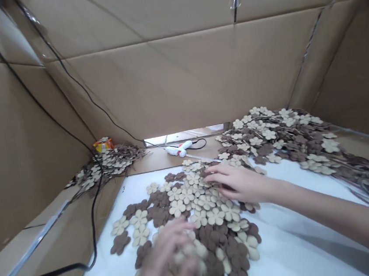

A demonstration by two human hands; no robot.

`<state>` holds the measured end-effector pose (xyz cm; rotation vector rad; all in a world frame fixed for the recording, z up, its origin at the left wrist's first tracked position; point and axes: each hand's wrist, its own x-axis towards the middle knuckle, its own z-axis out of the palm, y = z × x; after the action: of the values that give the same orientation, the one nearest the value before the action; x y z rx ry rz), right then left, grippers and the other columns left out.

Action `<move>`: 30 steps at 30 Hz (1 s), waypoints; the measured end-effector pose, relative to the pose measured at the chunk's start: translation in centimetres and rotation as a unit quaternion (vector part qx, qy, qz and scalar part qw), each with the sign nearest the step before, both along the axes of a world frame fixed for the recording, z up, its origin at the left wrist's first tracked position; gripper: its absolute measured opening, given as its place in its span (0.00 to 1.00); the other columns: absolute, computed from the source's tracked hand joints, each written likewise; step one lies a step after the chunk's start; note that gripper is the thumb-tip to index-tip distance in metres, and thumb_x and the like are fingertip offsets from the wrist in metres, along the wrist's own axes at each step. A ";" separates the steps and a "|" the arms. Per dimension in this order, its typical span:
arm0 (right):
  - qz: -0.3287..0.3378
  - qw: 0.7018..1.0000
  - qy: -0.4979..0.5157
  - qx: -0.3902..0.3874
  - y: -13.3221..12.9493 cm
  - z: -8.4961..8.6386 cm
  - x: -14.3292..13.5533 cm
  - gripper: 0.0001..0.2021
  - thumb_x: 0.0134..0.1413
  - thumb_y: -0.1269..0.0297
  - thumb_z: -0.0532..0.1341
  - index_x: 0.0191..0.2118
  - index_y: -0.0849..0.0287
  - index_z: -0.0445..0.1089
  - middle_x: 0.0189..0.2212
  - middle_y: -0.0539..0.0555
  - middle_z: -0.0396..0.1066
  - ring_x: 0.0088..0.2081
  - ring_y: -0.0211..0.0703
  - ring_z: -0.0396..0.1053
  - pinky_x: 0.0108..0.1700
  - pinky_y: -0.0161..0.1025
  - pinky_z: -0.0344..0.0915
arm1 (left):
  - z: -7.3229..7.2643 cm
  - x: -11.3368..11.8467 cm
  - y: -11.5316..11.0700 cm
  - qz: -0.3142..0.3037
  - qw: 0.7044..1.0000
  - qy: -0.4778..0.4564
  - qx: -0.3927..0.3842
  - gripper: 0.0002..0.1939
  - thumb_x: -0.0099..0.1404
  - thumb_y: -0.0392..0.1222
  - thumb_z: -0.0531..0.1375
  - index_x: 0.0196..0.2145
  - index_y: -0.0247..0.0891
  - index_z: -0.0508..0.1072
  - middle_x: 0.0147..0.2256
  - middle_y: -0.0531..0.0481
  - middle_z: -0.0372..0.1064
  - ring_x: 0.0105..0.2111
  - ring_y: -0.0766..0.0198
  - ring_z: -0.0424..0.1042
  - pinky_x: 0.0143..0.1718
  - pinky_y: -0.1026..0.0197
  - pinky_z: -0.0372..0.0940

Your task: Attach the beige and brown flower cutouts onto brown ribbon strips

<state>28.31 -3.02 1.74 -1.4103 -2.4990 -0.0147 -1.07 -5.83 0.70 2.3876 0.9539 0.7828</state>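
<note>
Cream flower shapes [215,216] and dark brown flower shapes [238,255] lie spread over a white sheet [280,233]. Over the upper part of this spread, my right hand [238,181] reaches in from the right, fingers apart and touching the flowers. Nothing is visible in its grasp. Nearer the bottom edge, my left hand [173,262] is smeared by motion above the flowers. Whether it holds any of them cannot be made out.
A white glue gun [181,149] with a black cord lies behind the flowers. Heaps of stemmed flowers stand at the back left [108,163] and right [269,133]. An orange packet [103,144] sits back left. Black cables [94,217] hang along the left. Cardboard walls [166,87] enclose everything.
</note>
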 end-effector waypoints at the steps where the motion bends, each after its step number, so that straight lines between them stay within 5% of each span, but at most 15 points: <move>1: 0.005 1.000 0.009 -0.013 0.9 -0.5 -0.7 0.21 0.59 0.62 0.50 0.58 0.53 0.59 0.61 0.54 0.55 0.59 0.47 0.56 0.56 0.44 0.60 | 0.5 -0.9 1.3 0.054 0.998 -0.021 -0.022 0.11 0.64 0.47 0.53 0.43 0.48 0.71 0.51 0.51 0.69 0.53 0.55 0.65 0.52 0.55 0.64; 3: 0.005 0.999 0.029 -0.042 3.3 -1.2 -1.6 0.25 0.60 0.58 0.49 0.62 0.57 0.53 0.64 0.57 0.49 0.61 0.49 0.53 0.59 0.45 0.57 | 0.9 -2.9 3.8 0.132 0.988 -0.055 -0.058 0.12 0.63 0.49 0.55 0.41 0.44 0.72 0.49 0.48 0.69 0.52 0.53 0.66 0.52 0.53 0.63; 8: 0.031 0.997 0.028 -0.063 9.7 -2.5 -4.0 0.28 0.61 0.50 0.47 0.63 0.56 0.52 0.65 0.56 0.44 0.65 0.51 0.42 0.64 0.49 0.44 | -0.1 -6.4 7.8 0.229 0.943 -0.136 -0.202 0.24 0.57 0.54 0.58 0.47 0.38 0.70 0.43 0.43 0.73 0.36 0.54 0.74 0.27 0.60 0.70; 12: 0.041 0.995 0.016 -0.087 11.8 -3.9 -5.7 0.29 0.59 0.43 0.44 0.63 0.47 0.52 0.65 0.53 0.47 0.65 0.58 0.39 0.62 0.60 0.42 | -1.5 -6.2 9.2 0.216 0.941 -0.137 -0.224 0.23 0.55 0.56 0.60 0.45 0.40 0.73 0.46 0.44 0.73 0.44 0.51 0.72 0.38 0.56 0.70; 17: 0.050 0.993 0.002 -0.106 10.4 -5.0 -4.6 0.28 0.60 0.43 0.42 0.64 0.44 0.49 0.63 0.51 0.51 0.65 0.58 0.40 0.61 0.60 0.41 | -3.0 -5.5 10.0 0.117 0.966 -0.083 -0.215 0.16 0.60 0.53 0.58 0.41 0.43 0.74 0.54 0.47 0.67 0.58 0.53 0.59 0.59 0.52 0.53; 25: 0.080 0.985 -0.005 -0.151 6.2 -4.8 -0.2 0.25 0.63 0.49 0.41 0.64 0.43 0.47 0.65 0.48 0.45 0.66 0.52 0.37 0.63 0.58 0.37 | -4.0 -4.8 8.0 0.108 0.970 -0.024 -0.217 0.14 0.59 0.51 0.58 0.37 0.41 0.75 0.55 0.45 0.65 0.62 0.52 0.52 0.62 0.47 0.45; 30: 0.088 0.980 0.046 -0.175 3.8 -3.4 1.3 0.25 0.62 0.51 0.46 0.64 0.46 0.49 0.65 0.50 0.45 0.65 0.51 0.40 0.64 0.55 0.38 | -3.3 -4.9 7.4 0.112 0.979 -0.009 -0.172 0.09 0.58 0.48 0.58 0.28 0.42 0.73 0.54 0.46 0.67 0.63 0.52 0.47 0.62 0.46 0.44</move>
<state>29.58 0.82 -1.67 -1.2658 -2.6278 0.5373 -5.95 1.53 -2.61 1.9967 1.2541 0.6535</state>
